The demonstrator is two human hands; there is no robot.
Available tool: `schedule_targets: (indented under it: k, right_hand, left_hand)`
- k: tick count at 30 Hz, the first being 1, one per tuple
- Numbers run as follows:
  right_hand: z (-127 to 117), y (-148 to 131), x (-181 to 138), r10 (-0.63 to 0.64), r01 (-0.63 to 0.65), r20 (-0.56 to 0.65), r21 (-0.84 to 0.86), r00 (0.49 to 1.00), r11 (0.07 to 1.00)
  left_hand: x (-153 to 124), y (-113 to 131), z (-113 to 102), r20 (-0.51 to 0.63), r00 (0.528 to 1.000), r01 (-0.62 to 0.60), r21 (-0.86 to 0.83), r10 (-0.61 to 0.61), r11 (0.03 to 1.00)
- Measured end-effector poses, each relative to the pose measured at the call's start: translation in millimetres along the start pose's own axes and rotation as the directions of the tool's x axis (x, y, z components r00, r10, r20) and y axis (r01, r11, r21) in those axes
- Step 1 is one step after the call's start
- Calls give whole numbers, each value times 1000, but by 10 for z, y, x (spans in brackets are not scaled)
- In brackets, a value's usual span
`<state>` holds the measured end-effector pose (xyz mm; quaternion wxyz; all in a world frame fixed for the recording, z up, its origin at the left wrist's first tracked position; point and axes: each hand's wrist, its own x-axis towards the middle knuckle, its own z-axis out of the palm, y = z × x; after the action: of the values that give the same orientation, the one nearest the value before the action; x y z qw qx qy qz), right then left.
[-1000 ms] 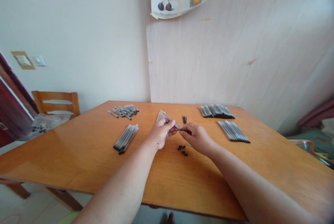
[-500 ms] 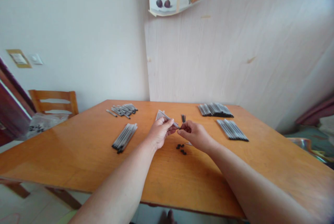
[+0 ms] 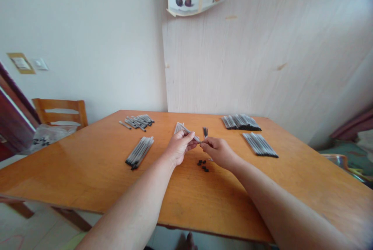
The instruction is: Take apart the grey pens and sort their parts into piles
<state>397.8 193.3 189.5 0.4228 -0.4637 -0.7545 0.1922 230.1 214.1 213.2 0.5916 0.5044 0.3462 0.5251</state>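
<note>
My left hand (image 3: 179,148) is closed around a slim clear-grey pen (image 3: 197,139), tilted down toward the right. At the pen's lower end, the fingertips of my right hand (image 3: 219,151) are pinched together; whatever small piece lies between them is too small to make out. Several small black plugs (image 3: 203,166) lie on the table just below my hands. Behind my left hand rests a group of pale pen barrels (image 3: 178,127), partly covered by it. Thin dark-ended refills (image 3: 205,131) lie beyond my right hand.
On the wooden table (image 3: 186,199), bundles of black-ended pens lie at the left (image 3: 140,153), far left (image 3: 138,122), right (image 3: 260,145) and far right (image 3: 241,122). A chair (image 3: 60,106) holds a clear bag (image 3: 48,135) of black pieces. A wall stands behind.
My right fingertips have shifted very slightly at the pen's end, and the dark bit showing there is less visible. My left hand keeps its hold on the pen.
</note>
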Motion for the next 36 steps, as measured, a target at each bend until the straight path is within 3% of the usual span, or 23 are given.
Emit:
schedule_targets:
  k: [4,9,14,18,24,29,36]
  right_hand:
    - [-3,-9,2,28,-29,-59,-22,998,999]
    - [1,2,2,5,-5,2,0,1000,1000]
    - [3,15,7,23,-27,-76,-40,997,999]
    - [4,14,9,6,-7,-22,-23,1000,1000]
    - [10,19,7,36,-39,-77,-36,996,999]
    - [3,24,4,22,-22,-3,-22,1000,1000]
    - [-6,-1,-2,30,-31,-39,-34,999,999]
  left_hand:
    - [-1,2,6,-7,1000,10,-16,-10,1000]
    - [-5,-4,9,-19,1000,12,-14,-12,1000]
    - [0,-15,12,-21,1000,17,-17,-17,1000]
    - [-1,-12,18,-34,999,19,-10,-19,1000]
    - [-1,-28,15,-30,999,18,-4,-18,1000]
    - [9,-41,7,-52,998,21,-15,-21,1000]
    - [13,-42,14,-51,998,29,-26,-30,999]
